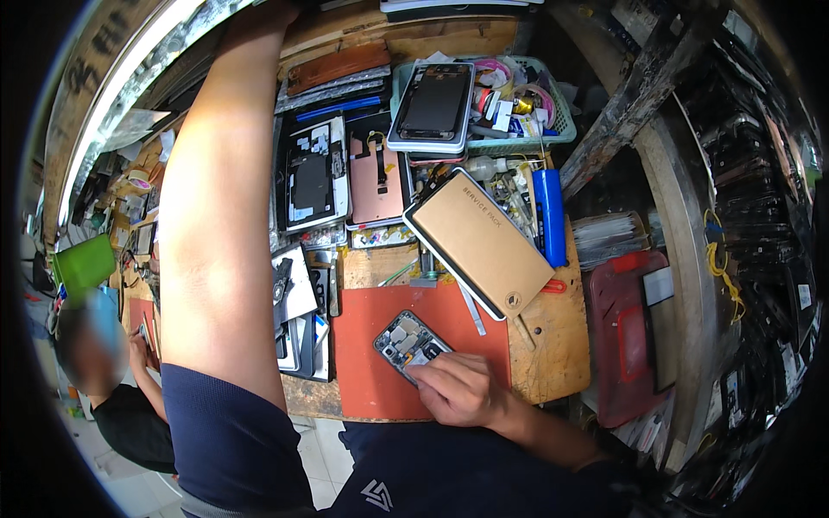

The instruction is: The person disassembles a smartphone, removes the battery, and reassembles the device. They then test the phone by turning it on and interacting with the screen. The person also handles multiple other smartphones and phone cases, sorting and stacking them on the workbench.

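Observation:
An opened smartphone (402,332) lies at a slant on the red work mat (371,302), its circuit board and camera parts bare. Over its lower end is my right hand (462,388), thumb and fingers pinched together at the phone's inner parts. Whatever small piece is between those fingertips is too hidden to make out. My left forearm (216,216) stretches up and away past the far edge of the bench, and the left hand is out of the picture. Right of the phone, a gold box (484,233) rests at an angle on a white-edged piece.
Phone housings (377,177) and a stacked phone (432,102) stand behind the mat. A green basket (561,112) holds small parts. Near a blue cylinder (549,216) lies a metal strip (472,309). A wooden post (630,95) stands right; another person (129,423) sits left.

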Tool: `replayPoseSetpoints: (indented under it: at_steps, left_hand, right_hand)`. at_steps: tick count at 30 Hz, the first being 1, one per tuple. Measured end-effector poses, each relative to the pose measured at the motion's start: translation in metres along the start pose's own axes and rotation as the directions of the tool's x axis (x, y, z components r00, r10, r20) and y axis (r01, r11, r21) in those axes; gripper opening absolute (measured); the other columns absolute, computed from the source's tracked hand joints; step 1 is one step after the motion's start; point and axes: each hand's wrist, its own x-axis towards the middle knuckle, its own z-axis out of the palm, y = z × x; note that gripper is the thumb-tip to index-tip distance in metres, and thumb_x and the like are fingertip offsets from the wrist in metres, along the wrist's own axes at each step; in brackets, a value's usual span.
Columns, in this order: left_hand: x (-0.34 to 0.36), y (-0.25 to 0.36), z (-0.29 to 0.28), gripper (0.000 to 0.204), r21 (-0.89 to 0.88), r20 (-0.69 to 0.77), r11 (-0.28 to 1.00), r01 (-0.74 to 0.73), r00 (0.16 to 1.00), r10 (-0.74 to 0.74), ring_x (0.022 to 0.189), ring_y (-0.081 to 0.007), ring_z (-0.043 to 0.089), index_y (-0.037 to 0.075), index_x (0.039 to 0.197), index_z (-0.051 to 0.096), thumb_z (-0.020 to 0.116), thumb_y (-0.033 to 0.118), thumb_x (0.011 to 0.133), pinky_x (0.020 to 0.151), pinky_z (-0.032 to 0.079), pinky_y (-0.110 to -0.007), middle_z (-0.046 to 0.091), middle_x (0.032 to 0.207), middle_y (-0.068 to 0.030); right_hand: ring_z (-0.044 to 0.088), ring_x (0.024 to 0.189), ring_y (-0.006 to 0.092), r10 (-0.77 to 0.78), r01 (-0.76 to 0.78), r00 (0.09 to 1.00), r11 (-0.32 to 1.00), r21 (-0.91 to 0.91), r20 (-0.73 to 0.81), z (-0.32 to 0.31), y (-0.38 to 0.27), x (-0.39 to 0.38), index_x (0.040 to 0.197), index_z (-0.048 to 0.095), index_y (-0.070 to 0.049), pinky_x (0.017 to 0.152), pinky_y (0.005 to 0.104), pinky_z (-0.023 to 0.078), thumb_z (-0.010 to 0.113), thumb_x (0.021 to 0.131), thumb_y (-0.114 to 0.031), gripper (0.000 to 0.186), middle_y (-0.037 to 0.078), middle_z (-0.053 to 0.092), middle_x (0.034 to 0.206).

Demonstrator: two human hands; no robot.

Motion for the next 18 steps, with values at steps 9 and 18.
replayPoseSetpoints:
  at_steps: [9,18]
  left_hand:
    - [0.013,-0.005,0.014,0.051,-0.026,0.009,1.0,0.011,1.0,-0.01,0.126,-0.0384,0.068,0.001,0.15,0.049,0.06,0.031,0.11,0.106,0.06,-0.048,0.06,0.149,-0.0221]
    - [0.014,-0.008,0.03,0.051,-0.049,0.022,0.999,0.019,1.0,-0.018,0.125,-0.0379,0.068,0.003,0.149,0.048,0.061,0.031,0.109,0.105,0.061,-0.05,0.06,0.148,-0.0212]
  right_hand:
    - [0.073,0.067,0.0257,-0.007,0.007,1.0,1.0,-0.026,0.011,0.0,0.003,0.001,0.104,0.075,0.007,0.058,0.0368,0.06,0.076,0.077,0.006,0.027,0.013,0.073,0.082]
    - [0.075,0.069,0.0267,0.014,-0.013,1.0,0.999,-0.039,0.025,0.0,0.005,0.0,0.106,0.075,0.006,0.06,0.0377,0.062,0.077,0.079,0.006,0.027,0.013,0.074,0.082]
